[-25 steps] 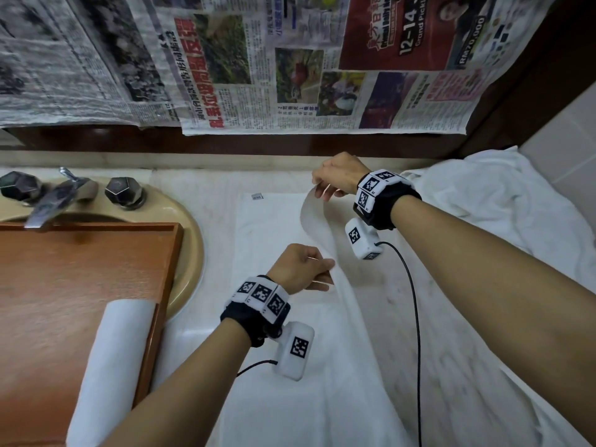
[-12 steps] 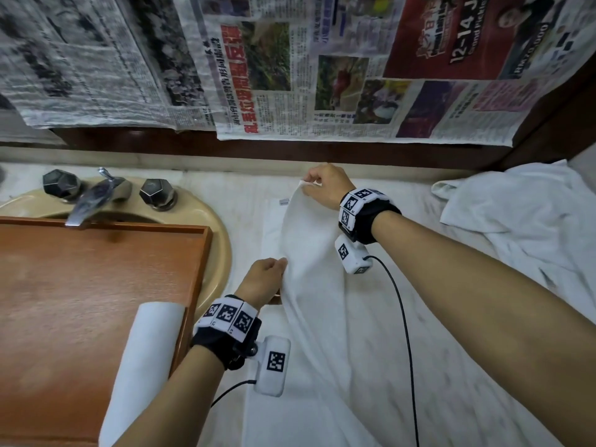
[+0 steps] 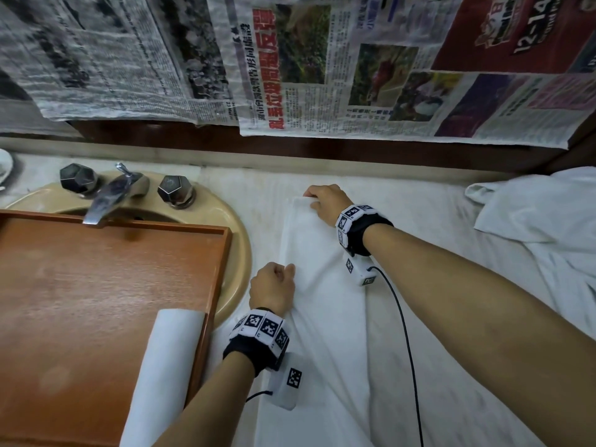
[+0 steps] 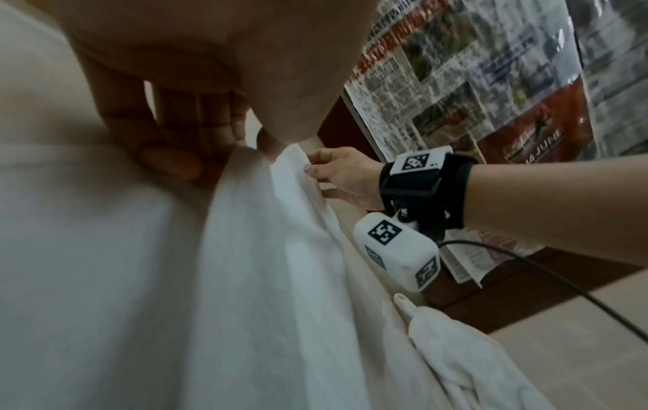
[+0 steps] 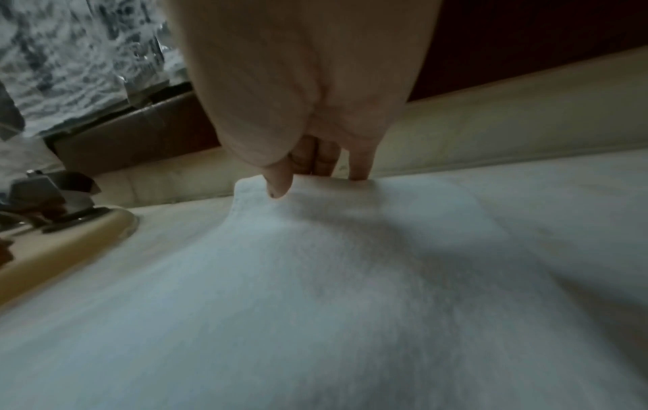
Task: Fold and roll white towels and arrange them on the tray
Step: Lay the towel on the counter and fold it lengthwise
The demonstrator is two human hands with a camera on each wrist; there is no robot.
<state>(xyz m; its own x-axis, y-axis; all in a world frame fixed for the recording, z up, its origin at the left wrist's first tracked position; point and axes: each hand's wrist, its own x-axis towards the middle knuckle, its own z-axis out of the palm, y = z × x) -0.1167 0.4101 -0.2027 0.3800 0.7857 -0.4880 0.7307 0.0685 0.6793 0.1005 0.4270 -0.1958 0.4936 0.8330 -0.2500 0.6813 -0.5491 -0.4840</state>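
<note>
A white towel (image 3: 317, 285) lies lengthwise on the counter, folded over along its length. My right hand (image 3: 322, 203) pinches its far corner (image 5: 259, 191) between thumb and fingers near the back ledge. My left hand (image 3: 274, 285) grips the towel's left edge midway along, fingers curled on the cloth (image 4: 245, 155). A rolled white towel (image 3: 164, 372) lies at the right side of the wooden tray (image 3: 96, 285), which sits over the sink.
A heap of white towels (image 3: 541, 221) lies at the counter's right end. The faucet (image 3: 106, 198) with two dark knobs stands behind the tray on the beige sink rim (image 3: 238, 253). Newspaper (image 3: 322, 66) covers the wall above the ledge.
Both hands have carried the towel's raised edge leftward and down, so the fold now lies flat on the counter. The view has shifted to the right.
</note>
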